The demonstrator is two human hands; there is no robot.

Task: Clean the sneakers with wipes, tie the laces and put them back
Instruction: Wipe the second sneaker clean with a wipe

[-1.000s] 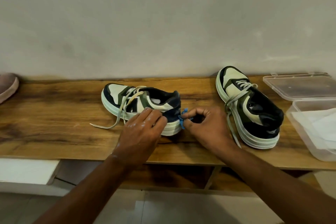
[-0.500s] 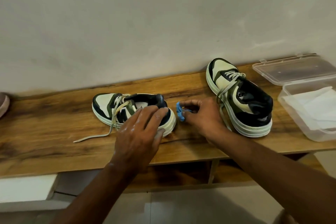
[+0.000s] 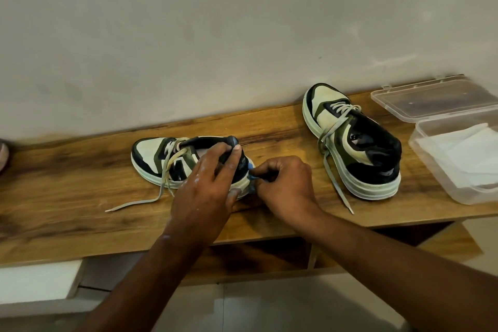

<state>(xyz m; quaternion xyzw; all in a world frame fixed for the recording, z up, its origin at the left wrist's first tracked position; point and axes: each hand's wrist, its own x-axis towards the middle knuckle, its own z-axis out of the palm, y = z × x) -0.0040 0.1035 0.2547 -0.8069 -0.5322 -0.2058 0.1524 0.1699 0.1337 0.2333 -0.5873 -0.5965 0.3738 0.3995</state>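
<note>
Nearest, the left hand (image 3: 204,191) lies over the heel half of the left sneaker (image 3: 172,162), fingers curled round its dark collar and thumb down at the sole, so it grips the shoe and steadies it on the shelf (image 3: 67,197). Just beside it the right hand (image 3: 285,186) has its fingers bunched on a small blue wipe (image 3: 252,178), pinching it against the pale heel sole; most of the wipe is hidden, so how it is folded cannot be told.

The sneaker looks light, with a stiff rubber sole and a softer padded collar that gives under the fingers. The collar or heel is the sound place to hold; the toe would let it pivot. Its 2 lace ends (image 3: 134,203) trail loose toward the front edge, limp and easy to snag.

Farther back and to the right, the right sneaker (image 3: 355,140) stands well apart, toe to the wall, also unlaced. Beyond it an open clear box (image 3: 431,159) holds thin white sheets, probably spare wipes
</note>
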